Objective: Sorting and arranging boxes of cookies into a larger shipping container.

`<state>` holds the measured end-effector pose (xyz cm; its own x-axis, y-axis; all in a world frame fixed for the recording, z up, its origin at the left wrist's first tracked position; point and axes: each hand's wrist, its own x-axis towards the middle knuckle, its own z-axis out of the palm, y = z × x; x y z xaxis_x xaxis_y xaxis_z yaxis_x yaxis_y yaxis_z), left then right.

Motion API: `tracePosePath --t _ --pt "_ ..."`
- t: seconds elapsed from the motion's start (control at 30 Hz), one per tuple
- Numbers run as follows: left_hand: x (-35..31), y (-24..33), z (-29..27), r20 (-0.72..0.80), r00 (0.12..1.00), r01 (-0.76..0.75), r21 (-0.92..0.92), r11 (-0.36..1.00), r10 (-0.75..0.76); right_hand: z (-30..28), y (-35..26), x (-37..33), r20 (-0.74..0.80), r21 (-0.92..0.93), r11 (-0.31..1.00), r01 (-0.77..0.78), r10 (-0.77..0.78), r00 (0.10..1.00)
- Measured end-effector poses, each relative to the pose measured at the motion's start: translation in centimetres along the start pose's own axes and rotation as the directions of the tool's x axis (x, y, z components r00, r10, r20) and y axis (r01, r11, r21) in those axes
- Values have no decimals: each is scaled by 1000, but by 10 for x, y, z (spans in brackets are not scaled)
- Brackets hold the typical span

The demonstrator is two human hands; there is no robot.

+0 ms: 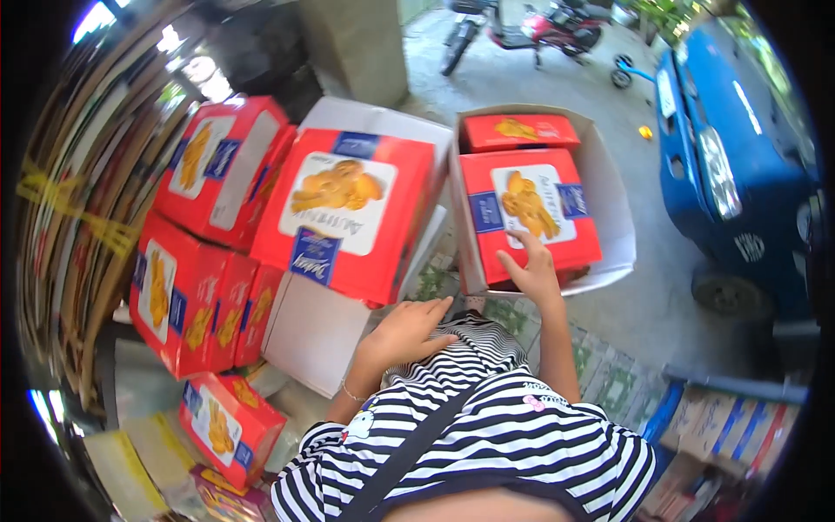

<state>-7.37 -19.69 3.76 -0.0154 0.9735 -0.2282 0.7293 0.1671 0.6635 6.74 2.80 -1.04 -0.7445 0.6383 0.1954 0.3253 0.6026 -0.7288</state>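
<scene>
My right hand (536, 271) reaches over an open white carton (613, 235). Its thumb and fingers are apart, and the fingertips rest on the near part of a red cookie box (481, 180) lying inside. Behind that one, another red box (557, 130) fills the carton's far end. My left hand (404, 337) is held low before my striped shirt, fingers stretched out, with nothing in it. Just beyond it, a large red cookie box (409, 178) sits on a white carton (304, 335), close to my left hand.
More red boxes (198, 300) are stacked on the left, beside bundled flat cardboard (74, 261) tied with yellow strap. A smaller red box (261, 426) lies lower left. A blue vehicle (739, 165) stands at right, a motorbike (531, 30) at the back, and packed goods (722, 426) lower right.
</scene>
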Motion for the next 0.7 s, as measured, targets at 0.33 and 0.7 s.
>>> tracePosePath --t 0.33,0.7 --pt "138 2 36 -382 914 287 372 883 -136 -65 86 -35 -457 217 856 -469 513 726" --pt "178 -5 35 -270 854 520 412 748 -445 -76 144 -3 -518 25 763 -645 562 645"
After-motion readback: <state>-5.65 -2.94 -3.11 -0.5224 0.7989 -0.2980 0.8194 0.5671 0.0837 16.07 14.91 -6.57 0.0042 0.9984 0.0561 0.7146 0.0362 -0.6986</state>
